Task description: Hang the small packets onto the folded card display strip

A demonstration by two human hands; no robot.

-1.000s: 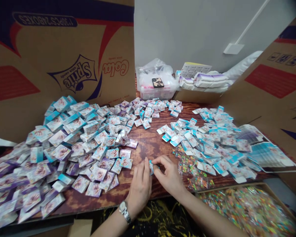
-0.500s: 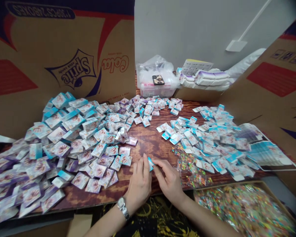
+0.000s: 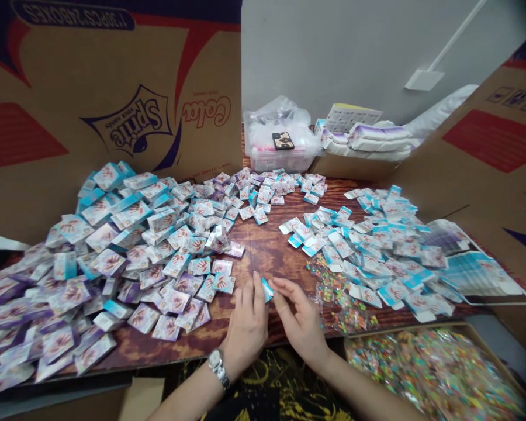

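Note:
Both my hands meet at the table's near edge, pinching one small blue-and-white box (image 3: 267, 289) between the fingertips. My left hand (image 3: 246, 326), with a wristwatch on the wrist, grips it from the left. My right hand (image 3: 301, 318) grips it from the right. A big heap of similar small boxes (image 3: 114, 245) lies to the left of my hands. Flatter, opened boxes (image 3: 368, 251) spread to the right. Small clear packets of coloured bits (image 3: 342, 298) lie just right of my right hand.
Tall cardboard walls (image 3: 92, 99) stand left, behind and right. A plastic tub (image 3: 280, 153) with a phone on it sits at the back, beside stacked white packs (image 3: 368, 140). A tray of coloured packets (image 3: 438, 368) is near right. Flat printed sheets (image 3: 477, 272) lie far right.
My hands stay together on the small box and shift slightly; the box has tilted between my fingertips. The view has drifted a little.

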